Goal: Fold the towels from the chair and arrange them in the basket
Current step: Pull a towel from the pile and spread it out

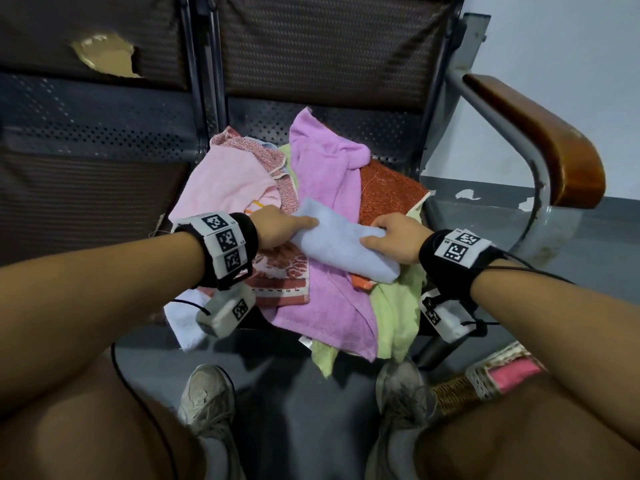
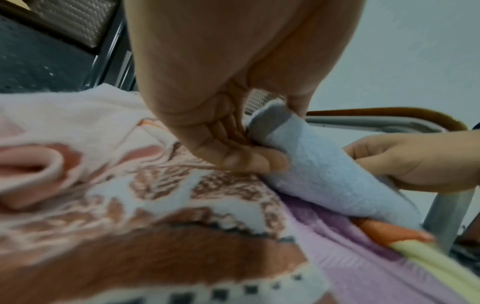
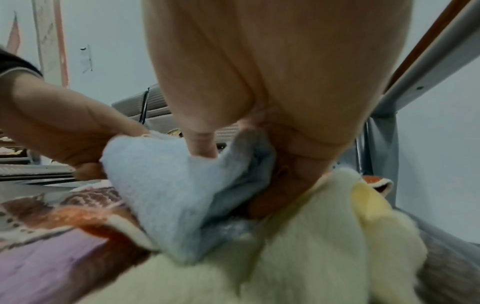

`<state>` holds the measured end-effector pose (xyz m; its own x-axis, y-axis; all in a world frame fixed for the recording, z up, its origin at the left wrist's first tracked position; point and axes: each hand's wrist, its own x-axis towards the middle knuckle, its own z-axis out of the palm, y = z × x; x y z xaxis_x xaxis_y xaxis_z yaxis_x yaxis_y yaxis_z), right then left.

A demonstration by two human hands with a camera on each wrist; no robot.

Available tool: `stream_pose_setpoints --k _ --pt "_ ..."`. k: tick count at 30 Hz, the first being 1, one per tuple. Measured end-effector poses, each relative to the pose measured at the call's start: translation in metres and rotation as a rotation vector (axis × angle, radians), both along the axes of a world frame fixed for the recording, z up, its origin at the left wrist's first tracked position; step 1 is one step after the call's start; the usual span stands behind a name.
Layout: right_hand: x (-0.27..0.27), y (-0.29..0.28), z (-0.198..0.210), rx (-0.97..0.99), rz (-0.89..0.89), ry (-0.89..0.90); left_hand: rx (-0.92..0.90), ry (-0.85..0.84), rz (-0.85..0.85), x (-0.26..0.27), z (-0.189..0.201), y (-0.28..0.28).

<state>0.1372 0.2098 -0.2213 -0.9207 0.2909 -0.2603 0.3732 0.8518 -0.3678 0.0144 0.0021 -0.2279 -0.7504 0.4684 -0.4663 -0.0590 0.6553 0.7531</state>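
A folded pale blue towel [image 1: 341, 244] lies across a heap of towels on the chair seat [image 1: 388, 129]. My left hand [image 1: 282, 227] pinches its left end, thumb under and fingers over [image 2: 249, 158]. My right hand [image 1: 394, 239] grips its right end [image 3: 244, 170]. Beneath lie a purple towel [image 1: 325, 181], a pink towel [image 1: 230, 181], a rust and white patterned towel [image 1: 284, 275], an orange towel [image 1: 388, 192] and a pale green towel [image 1: 398, 306]. The woven basket [image 1: 485, 379] stands on the floor at lower right with a pink towel inside [image 1: 519, 370].
The chair has a wooden armrest [image 1: 540, 133] on a grey metal frame at the right. A second seat [image 1: 86, 140] adjoins on the left. A white cloth [image 1: 183, 317] hangs off the seat's front left. My shoes [image 1: 207, 396] and knees are below on the grey floor.
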Motion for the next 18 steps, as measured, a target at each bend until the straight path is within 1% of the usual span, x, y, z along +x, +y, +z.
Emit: stream_pose_setpoints --k 1,2,3,5,6,8,11,13,15,17,18 --pt "0.0 0.0 0.003 0.041 0.005 0.02 0.087 0.027 0.037 0.001 0.004 0.004" --pt "-0.001 0.0 0.006 0.039 0.011 0.063 0.195 0.02 0.069 0.003 0.01 0.007" --pt "-0.001 -0.001 0.011 -0.025 0.014 0.128 0.314 -0.007 0.092 0.007 0.017 0.01" --pt "0.001 -0.008 0.026 -0.278 -0.003 0.271 0.509 -0.062 0.098 0.016 0.035 0.014" --pt "0.002 -0.012 0.034 -0.4 -0.023 0.326 0.567 -0.069 0.075 0.021 0.044 0.015" --pt "0.008 -0.022 0.051 -0.56 -0.08 0.386 0.647 -0.069 0.021 0.03 0.059 0.017" --pt "0.025 -0.03 0.072 -0.647 -0.164 0.415 0.763 -0.071 -0.026 0.044 0.078 0.017" --pt "0.042 -0.026 0.079 -0.746 -0.219 0.445 0.773 -0.087 -0.043 0.054 0.084 0.02" --pt "0.064 -0.015 0.084 -0.834 -0.302 0.495 0.685 -0.152 -0.118 0.069 0.082 0.026" --pt "0.088 0.003 0.089 -0.882 -0.402 0.524 0.544 -0.198 -0.274 0.09 0.072 0.04" --pt "0.101 0.014 0.091 -0.907 -0.443 0.515 0.501 -0.208 -0.349 0.103 0.067 0.049"
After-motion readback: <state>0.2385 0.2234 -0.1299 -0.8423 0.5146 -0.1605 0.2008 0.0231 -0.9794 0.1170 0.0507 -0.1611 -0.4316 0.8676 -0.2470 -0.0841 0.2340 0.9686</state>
